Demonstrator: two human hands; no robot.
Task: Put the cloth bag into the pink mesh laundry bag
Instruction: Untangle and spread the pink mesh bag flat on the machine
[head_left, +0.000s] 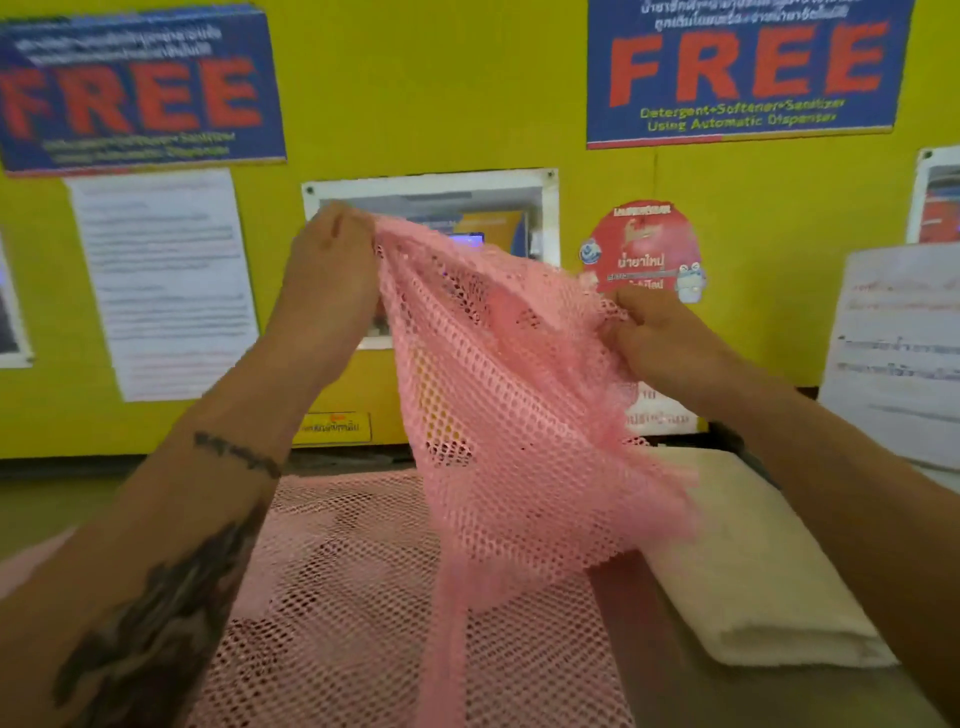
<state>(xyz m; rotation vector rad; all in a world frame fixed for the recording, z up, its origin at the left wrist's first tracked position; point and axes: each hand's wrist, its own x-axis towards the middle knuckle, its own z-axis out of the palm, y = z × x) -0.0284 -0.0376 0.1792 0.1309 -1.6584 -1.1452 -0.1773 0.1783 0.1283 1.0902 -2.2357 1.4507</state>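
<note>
A pink mesh laundry bag (498, 415) hangs in the air in front of me, its lower part trailing onto the table. My left hand (327, 270) pinches its upper left edge, raised high. My right hand (644, 338) grips the right edge lower down, so the mesh is stretched between both hands. A folded cream cloth bag (748, 582) lies flat on the table at the right, under my right forearm, apart from the mesh.
More pink mesh (353, 597) is spread flat on the table below the held bag. A yellow wall (441, 104) with blue FREE signs, paper notices and a white-framed machine panel (545, 208) stands close behind the table.
</note>
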